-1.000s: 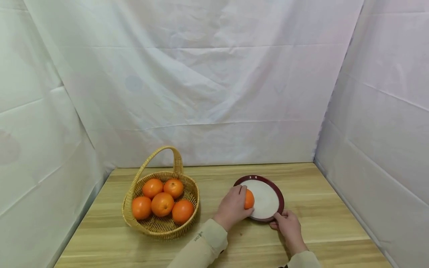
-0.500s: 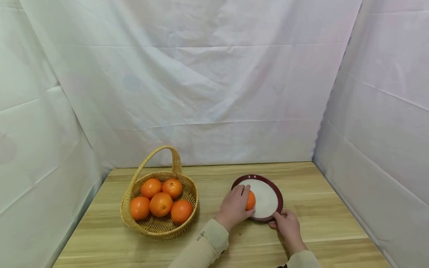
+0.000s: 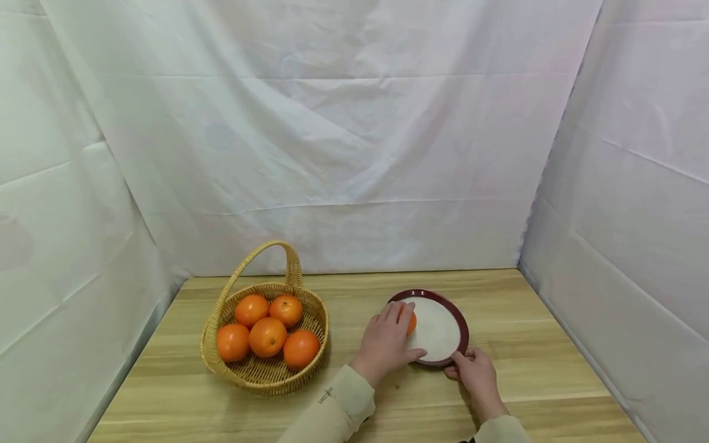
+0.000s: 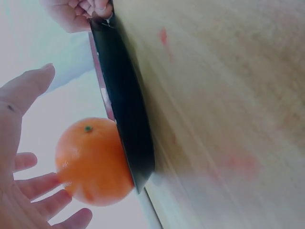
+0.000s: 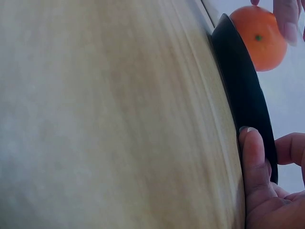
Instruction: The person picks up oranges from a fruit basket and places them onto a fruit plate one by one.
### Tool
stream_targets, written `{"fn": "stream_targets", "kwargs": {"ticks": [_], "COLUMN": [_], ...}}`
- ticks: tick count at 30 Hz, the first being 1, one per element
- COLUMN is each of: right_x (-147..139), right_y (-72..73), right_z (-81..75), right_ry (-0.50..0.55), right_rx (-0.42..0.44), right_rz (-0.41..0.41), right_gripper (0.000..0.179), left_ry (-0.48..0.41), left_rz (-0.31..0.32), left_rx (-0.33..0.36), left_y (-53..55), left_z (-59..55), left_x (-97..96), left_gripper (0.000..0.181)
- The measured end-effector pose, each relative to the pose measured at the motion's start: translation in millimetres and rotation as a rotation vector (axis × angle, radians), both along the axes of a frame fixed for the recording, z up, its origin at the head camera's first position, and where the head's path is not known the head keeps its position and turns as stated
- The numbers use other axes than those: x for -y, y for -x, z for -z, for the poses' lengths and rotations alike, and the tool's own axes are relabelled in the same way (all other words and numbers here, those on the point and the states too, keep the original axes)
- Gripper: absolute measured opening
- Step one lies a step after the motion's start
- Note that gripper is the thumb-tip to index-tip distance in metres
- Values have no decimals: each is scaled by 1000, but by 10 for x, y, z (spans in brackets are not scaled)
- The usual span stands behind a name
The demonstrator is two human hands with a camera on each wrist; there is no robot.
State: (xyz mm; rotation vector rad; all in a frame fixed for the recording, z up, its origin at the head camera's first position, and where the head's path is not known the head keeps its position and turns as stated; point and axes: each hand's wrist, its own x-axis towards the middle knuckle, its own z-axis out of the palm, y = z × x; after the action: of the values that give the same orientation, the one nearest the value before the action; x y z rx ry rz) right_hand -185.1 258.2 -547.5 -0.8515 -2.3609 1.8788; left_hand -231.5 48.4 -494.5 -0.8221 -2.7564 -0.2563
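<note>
Two bare hands work at a plate just right of centre in the lower part of the head view. The left forearm, in a beige sleeve point(image 3: 338, 403), slants up and rightward from the bottom edge; the left hand point(image 3: 383, 343) is palm down, fingers spread wide, the thumb splayed away toward the bottom of the frame. Its fingertips lie over an orange point(image 4: 95, 164); how firmly they touch cannot be told. The orange sits on the left part of the dark-red-rimmed plate point(image 3: 437, 335), partly hidden by those fingers. The right hand point(image 3: 475, 374) reaches up from the lower right and pinches the plate's near rim, thumb above and fingers beneath. At the lower left, well apart from both hands, a wicker basket point(image 3: 271, 387) with an arched handle holds five oranges point(image 3: 268, 337) on the wood-grained tabletop point(image 3: 554, 394).
</note>
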Motion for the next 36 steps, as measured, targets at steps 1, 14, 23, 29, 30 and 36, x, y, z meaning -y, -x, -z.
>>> {"fn": "stream_targets", "kwargs": {"ticks": [1,14,23,29,30,36], "right_x": [2,-1,-1,-15,-14,-2], "right_y": [0,-2,-3,10,11,9], "right_z": [-2,-8,-6,-10,-11,-11], "right_ry": [3,16,11,-4,-6,-11], "right_rx": [0,-14,-13,-9,-8,-10], "right_rz": [0,-3,-3,7,8,-4], "right_gripper": [29,28,29,34,34,33], "left_ry": [1,-14,-37,-32,-32,-48], "left_rz": [-3,-43,-41,-42,-45,-42], "left_rx": [-2,30,-9,-40,-47,-101], "left_y": [-7,-93,-167,-217,-226,-286], "left_z": [-4,-113,-182,-237,-249,-300], "left_x": [12,208,350,455,478,623], "left_gripper": [101,97,96,95,95,91]}}
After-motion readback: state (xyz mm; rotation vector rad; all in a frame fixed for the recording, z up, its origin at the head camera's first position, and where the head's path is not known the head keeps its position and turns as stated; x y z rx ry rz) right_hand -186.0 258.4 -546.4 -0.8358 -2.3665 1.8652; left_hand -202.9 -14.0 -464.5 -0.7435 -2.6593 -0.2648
